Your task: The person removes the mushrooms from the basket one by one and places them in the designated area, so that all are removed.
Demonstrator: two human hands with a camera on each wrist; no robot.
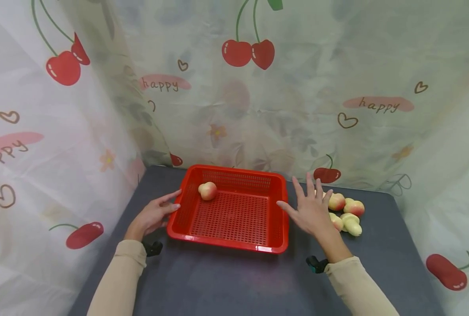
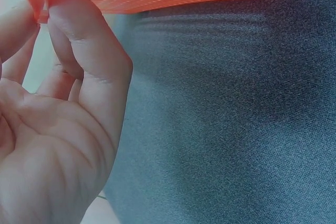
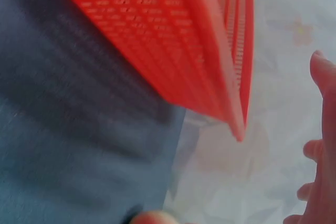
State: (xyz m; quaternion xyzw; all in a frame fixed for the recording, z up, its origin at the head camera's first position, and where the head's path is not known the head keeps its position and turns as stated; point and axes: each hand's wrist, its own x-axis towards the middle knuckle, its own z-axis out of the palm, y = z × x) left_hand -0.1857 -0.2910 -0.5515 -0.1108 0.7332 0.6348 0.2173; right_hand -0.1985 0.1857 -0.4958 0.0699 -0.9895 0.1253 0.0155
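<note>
A red plastic basket point(image 1: 228, 247) with slotted walls stands on the dark table. Inside, near its back left corner, lies one yellow-and-red, pear-like fruit point(image 1: 208, 191). My left hand point(image 1: 154, 216) is at the basket's left side, thumb and fingers pinching its rim, as the left wrist view shows close up. On the other side my right hand point(image 1: 311, 211) hovers with fingers spread and nothing held. Its thumb overlaps the basket's right rim in the head view, but the right wrist view shows the hand point(image 3: 323, 145) apart from the basket point(image 3: 157, 40).
Several similar fruits point(image 1: 351, 224) lie in a cluster on the table right of my right hand, some partly hidden behind it. The dark table point(image 1: 234, 285) extends in front of the basket. A white curtain point(image 1: 290, 118) printed with cherries rises behind and on both sides.
</note>
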